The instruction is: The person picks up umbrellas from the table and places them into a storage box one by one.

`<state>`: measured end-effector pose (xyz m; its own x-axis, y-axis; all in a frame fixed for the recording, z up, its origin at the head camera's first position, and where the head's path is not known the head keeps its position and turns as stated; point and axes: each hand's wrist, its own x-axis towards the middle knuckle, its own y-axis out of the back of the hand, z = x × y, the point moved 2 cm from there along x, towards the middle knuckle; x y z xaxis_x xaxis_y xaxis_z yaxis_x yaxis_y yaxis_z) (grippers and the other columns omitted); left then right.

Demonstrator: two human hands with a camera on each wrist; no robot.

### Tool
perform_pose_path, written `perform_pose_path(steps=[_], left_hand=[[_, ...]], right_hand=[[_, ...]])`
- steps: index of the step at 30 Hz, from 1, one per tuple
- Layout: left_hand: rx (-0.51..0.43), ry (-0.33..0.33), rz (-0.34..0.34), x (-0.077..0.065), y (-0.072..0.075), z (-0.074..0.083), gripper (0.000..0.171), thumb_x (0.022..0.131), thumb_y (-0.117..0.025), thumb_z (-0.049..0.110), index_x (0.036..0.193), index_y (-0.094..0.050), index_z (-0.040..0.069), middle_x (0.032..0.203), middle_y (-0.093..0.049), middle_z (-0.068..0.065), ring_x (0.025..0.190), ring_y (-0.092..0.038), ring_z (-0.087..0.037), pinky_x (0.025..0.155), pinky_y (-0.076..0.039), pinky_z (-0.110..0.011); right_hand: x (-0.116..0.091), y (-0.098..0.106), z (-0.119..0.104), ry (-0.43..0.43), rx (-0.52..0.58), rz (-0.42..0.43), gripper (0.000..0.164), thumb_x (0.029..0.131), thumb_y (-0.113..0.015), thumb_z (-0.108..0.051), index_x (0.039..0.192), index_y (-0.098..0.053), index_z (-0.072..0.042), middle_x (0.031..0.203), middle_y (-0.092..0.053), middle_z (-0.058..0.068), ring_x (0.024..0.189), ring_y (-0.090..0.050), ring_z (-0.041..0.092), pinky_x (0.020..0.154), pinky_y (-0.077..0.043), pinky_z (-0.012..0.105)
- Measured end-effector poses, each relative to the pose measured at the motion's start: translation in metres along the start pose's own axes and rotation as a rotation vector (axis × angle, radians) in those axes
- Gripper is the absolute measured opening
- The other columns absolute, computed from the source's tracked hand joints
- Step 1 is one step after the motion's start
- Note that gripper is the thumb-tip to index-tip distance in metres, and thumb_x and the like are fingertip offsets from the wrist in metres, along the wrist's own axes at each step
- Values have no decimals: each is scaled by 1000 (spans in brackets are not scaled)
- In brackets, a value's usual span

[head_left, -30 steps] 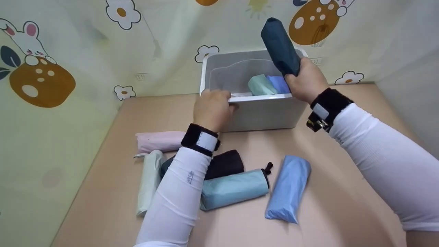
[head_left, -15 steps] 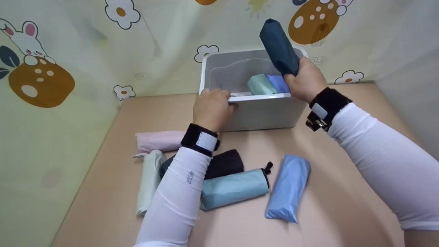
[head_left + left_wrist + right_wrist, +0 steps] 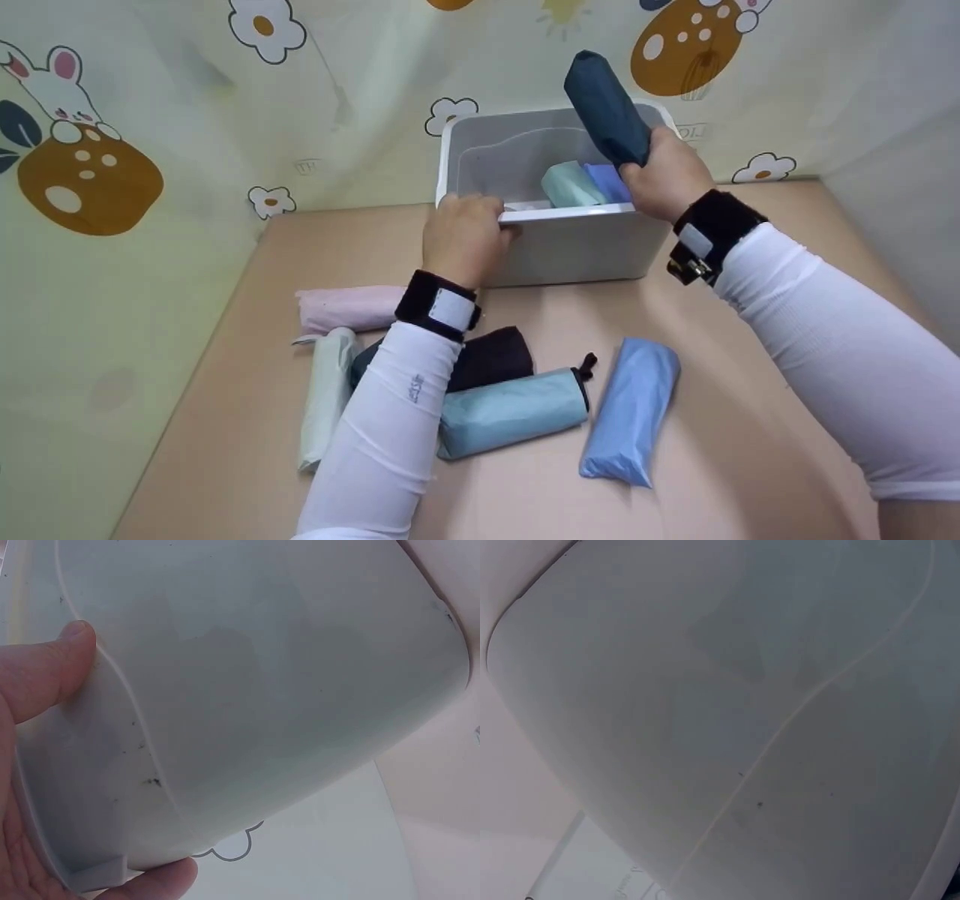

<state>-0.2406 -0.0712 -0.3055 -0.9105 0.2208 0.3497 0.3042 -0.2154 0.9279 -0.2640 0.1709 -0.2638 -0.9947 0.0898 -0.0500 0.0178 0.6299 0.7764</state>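
Gripping the dark blue pouch (image 3: 604, 109) over the right side of the bin (image 3: 577, 251), right hand (image 3: 670, 176) curled round its lower end; far tip slightly lower than a second ago. Left hand (image 3: 463, 238) unchanged, fingers and thumb clasping the near rim (image 3: 574, 214).

Near the table's (image 3: 240, 435) left edge, a wrist strap (image 3: 431, 301) hid the pink pouch's (image 3: 349, 309) right end. The right hand (image 3: 670, 178) covered the navy pouch's (image 3: 606, 109) lower end.

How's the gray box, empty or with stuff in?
Not empty: a green bundle and a purple bundle show inside the gray box. Deeper down is hidden.
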Motion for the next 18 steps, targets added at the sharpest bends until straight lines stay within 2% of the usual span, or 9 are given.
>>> perform_pose_path(steps=[7,18], left_hand=[[-1,5,-1,0,-1,-1,31,79,-67,46,92,-67,18,90,-68,0,84,-55,-26,73,-43,-37],[18,-27,22,0,-1,0,30,79,-67,44,91,-68,17,89,-69,-1,84,-58,-26,75,-42,-36]], right_hand=[[-1,-1,0,-17,-7,-32,50,94,-44,-30,136,-31,-5,122,-48,15,104,-48,33,88,-43,46],[-1,-1,0,4,-55,-25,46,93,-45,-30,129,-36,-3,117,-50,16,99,-50,33,83,-42,42]])
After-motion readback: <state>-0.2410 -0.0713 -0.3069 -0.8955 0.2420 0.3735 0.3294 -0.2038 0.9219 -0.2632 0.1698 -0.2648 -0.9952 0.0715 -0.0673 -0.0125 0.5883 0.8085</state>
